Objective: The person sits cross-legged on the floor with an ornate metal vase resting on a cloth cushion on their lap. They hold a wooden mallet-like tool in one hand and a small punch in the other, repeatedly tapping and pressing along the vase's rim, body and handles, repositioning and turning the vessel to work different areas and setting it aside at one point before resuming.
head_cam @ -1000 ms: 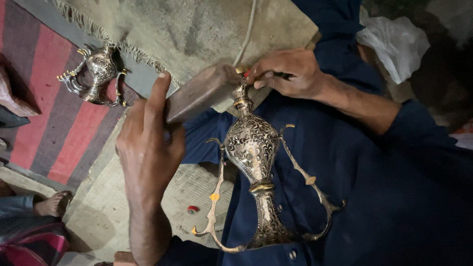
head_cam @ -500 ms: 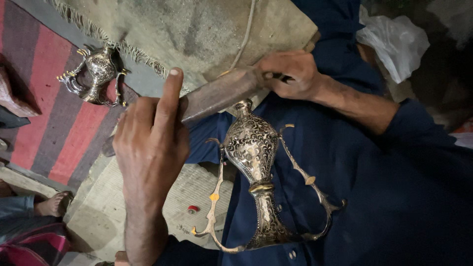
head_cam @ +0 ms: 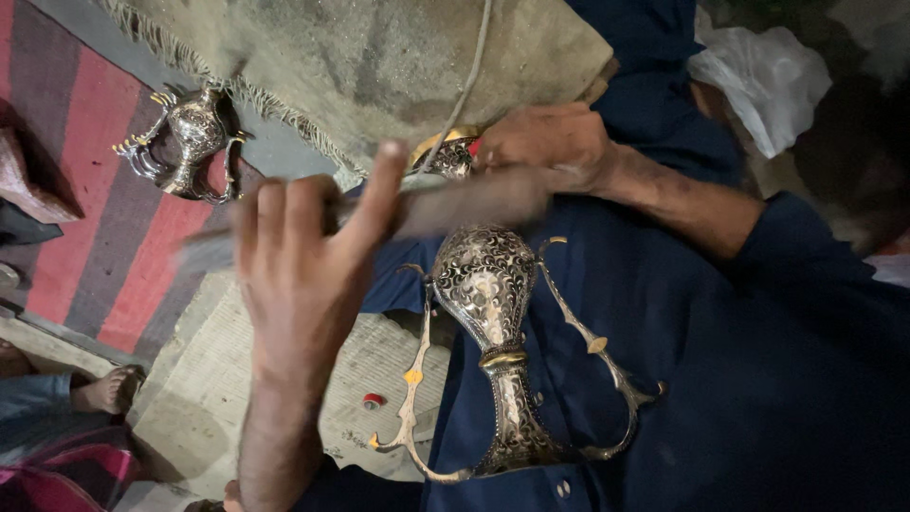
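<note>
An ornate silver vase (head_cam: 488, 284) with gold bands and two curved handles lies across my lap, mouth pointing away from me. A long flat file (head_cam: 464, 201), blurred with motion, crosses its neck near the mouth. My right hand (head_cam: 545, 142) grips the file's right end, just above the vase's mouth. My left hand (head_cam: 303, 275) holds the file's left end, with the fingers partly raised and spread. The rim of the vase is partly hidden behind the file and my right hand.
A second similar silver vase (head_cam: 190, 137) lies on a red-and-grey striped rug (head_cam: 85, 218) at upper left. A frayed burlap cloth (head_cam: 379, 66) covers the top. A white plastic bag (head_cam: 758, 76) is at upper right, a small red cap (head_cam: 373, 401) on the floor, another person's foot (head_cam: 109, 389) at lower left.
The file has swept across the vase's neck and now shows blurred and lower on the left. My left hand has shifted slightly down and its fingers have lifted. The vase stays put.
</note>
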